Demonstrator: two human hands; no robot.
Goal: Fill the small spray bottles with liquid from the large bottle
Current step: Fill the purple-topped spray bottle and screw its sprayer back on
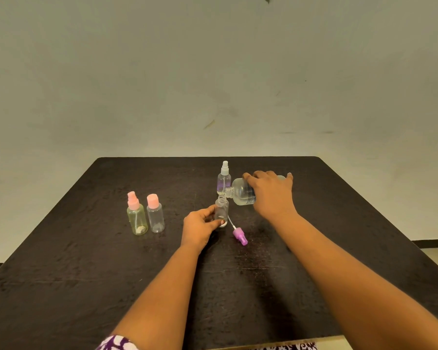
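Observation:
My left hand (200, 224) grips a small clear bottle (222, 209) with no cap, upright on the dark table (86, 261). My right hand (271, 192) holds the large clear bottle (240, 194) tipped on its side, its open neck right above the small bottle's mouth. A purple spray head (240, 236) with its white tube lies on the table just right of the small bottle. Behind stands a clear spray bottle (224, 179) with a white sprayer on.
At the left stand a yellowish bottle with a pink sprayer (136, 215) and a clear bottle with a pink cap (155, 213). The table's far edge meets a plain wall. The near edge runs below my forearms.

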